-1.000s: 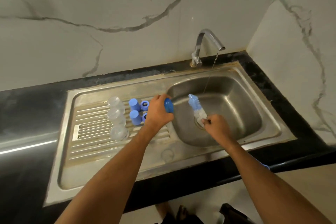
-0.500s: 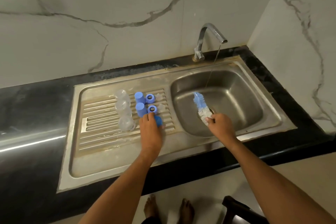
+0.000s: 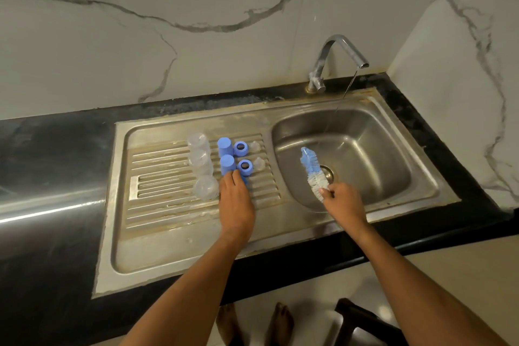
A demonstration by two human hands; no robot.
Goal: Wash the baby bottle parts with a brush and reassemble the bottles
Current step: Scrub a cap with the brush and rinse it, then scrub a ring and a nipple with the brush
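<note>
While a thin stream of water (image 3: 341, 109) runs from the tap (image 3: 337, 53) into the sink basin (image 3: 393, 171), the person's right hand (image 3: 341, 199) grips the handle of a bottle brush (image 3: 313, 170), whose blue and white bristles point up and away over the drain (image 3: 328, 173). The left hand (image 3: 236, 199) reaches onto the ribbed draining board (image 3: 157, 205), its fingers curled over a small blue part (image 3: 245, 179) that is mostly hidden beneath them. Just beyond the fingertips stand two blue caps (image 3: 226, 154), two blue collar rings (image 3: 243, 157) and two clear teats (image 3: 257, 154). Three clear bottles (image 3: 200, 161) stand in a row to the left of these, the nearest just beside the left hand. Bare feet (image 3: 254, 323) show on the floor below the black counter (image 3: 42, 154).
</note>
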